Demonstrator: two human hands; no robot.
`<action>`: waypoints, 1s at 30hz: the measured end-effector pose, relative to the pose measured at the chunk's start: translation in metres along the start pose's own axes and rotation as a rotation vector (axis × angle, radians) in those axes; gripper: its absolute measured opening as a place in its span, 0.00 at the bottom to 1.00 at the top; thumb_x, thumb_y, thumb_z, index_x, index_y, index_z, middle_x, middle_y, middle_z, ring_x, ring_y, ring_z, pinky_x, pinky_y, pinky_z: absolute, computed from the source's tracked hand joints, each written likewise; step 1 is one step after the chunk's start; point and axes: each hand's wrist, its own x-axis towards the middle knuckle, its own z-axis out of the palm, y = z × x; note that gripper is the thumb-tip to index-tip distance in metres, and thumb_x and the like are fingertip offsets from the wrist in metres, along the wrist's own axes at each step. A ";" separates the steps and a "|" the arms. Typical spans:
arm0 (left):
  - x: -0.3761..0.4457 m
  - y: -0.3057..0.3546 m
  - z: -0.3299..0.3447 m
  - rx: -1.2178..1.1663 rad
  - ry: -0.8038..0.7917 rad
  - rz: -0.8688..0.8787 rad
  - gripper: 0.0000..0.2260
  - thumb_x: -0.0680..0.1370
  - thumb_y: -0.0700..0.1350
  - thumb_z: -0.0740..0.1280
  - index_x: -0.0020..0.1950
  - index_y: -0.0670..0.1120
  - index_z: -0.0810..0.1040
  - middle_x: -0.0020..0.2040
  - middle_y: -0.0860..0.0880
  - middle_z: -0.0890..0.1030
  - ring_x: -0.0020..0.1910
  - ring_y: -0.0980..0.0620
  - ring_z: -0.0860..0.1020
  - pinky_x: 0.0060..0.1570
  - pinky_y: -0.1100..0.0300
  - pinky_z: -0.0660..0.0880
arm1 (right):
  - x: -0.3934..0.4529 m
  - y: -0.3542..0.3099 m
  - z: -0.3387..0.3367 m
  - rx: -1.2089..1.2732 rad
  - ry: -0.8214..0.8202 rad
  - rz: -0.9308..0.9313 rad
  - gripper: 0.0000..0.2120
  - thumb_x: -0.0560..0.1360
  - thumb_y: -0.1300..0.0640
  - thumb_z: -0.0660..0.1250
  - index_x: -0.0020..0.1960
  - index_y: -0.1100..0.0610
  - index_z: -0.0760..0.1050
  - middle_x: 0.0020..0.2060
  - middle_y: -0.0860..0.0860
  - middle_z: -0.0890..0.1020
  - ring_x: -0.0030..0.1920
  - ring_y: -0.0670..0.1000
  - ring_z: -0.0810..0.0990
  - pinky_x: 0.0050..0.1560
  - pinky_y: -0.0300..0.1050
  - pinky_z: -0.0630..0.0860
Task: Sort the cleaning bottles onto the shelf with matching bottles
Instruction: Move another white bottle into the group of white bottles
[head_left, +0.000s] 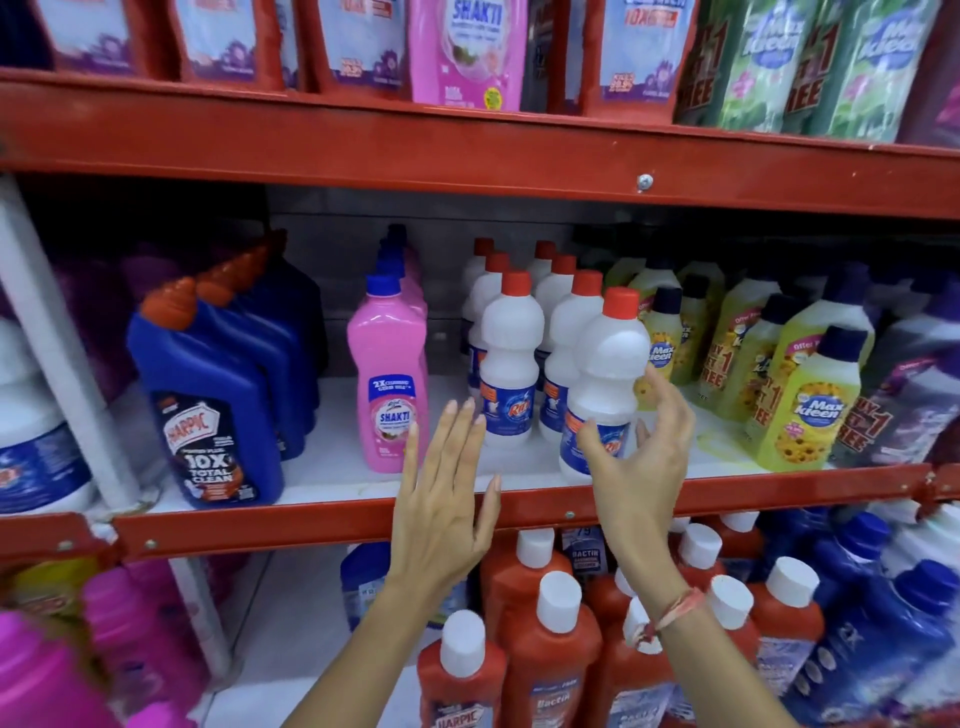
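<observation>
A white bottle with a red cap and blue label (608, 364) stands upright at the front of the middle shelf (311, 525), just ahead of two rows of matching white bottles (511, 358). My right hand (644, 467) is cupped loosely around its lower part. The thumb lies over the label, the fingers curve past its right side, and a gap shows at the palm. My left hand (447, 499) is flat with fingers spread, in front of the shelf edge, between the pink bottle and the white rows. It holds nothing.
On the same shelf stand pink Shakti bottles (389, 374), dark blue Harpic bottles (208, 395) to the left and yellow Max Kleen bottles (810, 405) to the right. Red bottles with white caps (550, 654) fill the shelf below. Refill pouches (467, 52) line the top shelf.
</observation>
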 end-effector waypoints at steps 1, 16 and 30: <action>-0.006 -0.006 -0.008 -0.011 0.005 0.000 0.26 0.80 0.47 0.60 0.76 0.39 0.65 0.78 0.42 0.66 0.79 0.45 0.61 0.77 0.41 0.57 | -0.007 -0.010 0.005 0.028 0.032 -0.018 0.32 0.71 0.63 0.74 0.72 0.52 0.68 0.68 0.52 0.68 0.68 0.48 0.70 0.66 0.40 0.69; -0.059 -0.146 -0.128 -0.040 0.130 -0.046 0.21 0.78 0.44 0.62 0.70 0.39 0.73 0.70 0.43 0.75 0.73 0.45 0.70 0.76 0.45 0.60 | -0.114 -0.121 0.127 0.287 -0.097 -0.022 0.17 0.72 0.67 0.68 0.54 0.47 0.78 0.51 0.51 0.81 0.53 0.49 0.81 0.60 0.50 0.79; -0.112 -0.303 -0.197 0.168 0.141 -0.187 0.24 0.80 0.48 0.58 0.73 0.37 0.66 0.75 0.37 0.68 0.77 0.41 0.61 0.75 0.35 0.58 | -0.206 -0.206 0.259 0.224 -0.397 -0.122 0.11 0.74 0.64 0.68 0.55 0.58 0.80 0.49 0.50 0.82 0.52 0.43 0.80 0.56 0.35 0.77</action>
